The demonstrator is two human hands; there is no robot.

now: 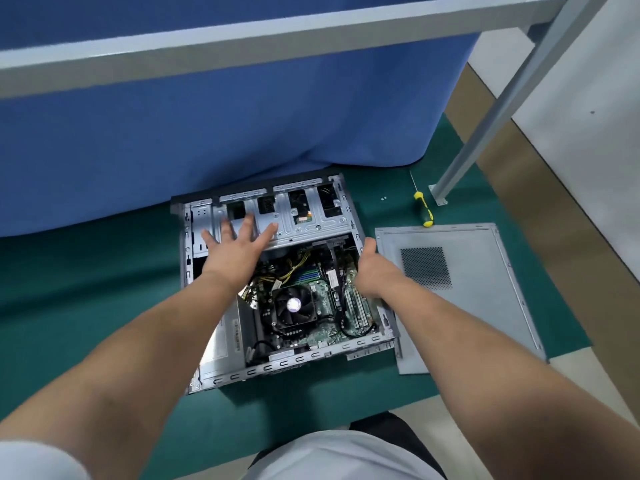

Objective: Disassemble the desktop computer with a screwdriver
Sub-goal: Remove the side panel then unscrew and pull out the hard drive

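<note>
**A:** So where are we with the desktop computer (277, 289)?

**B:** From my seat I see it lying on its side on the green floor mat (86, 289), open face up, against the blue cloth (207, 133). Its side panel (460, 292) is already off and lies flat just to the right. The screwdriver (423, 208) rests on the mat beyond that panel, near the foot of the metal frame leg (485, 126), with two small screws (382, 198) lying close by.

**B:** Neither grip holds a tool. My left hand (235, 251) is spread wide, fingers straight, over the drive cage (304, 216) at the far end; whether it presses down or only hovers I can't tell. My right hand (372, 271) sits at the case's right wall, thumb up; the fingers are hidden behind the palm, so I can't say whether they curl round the edge.

**A:** Which step, then?

**B:** I'd judge the cover step done and the internals next, probably the cage. That calls for finding its fasteners, then reaching right for the screwdriver.
</note>
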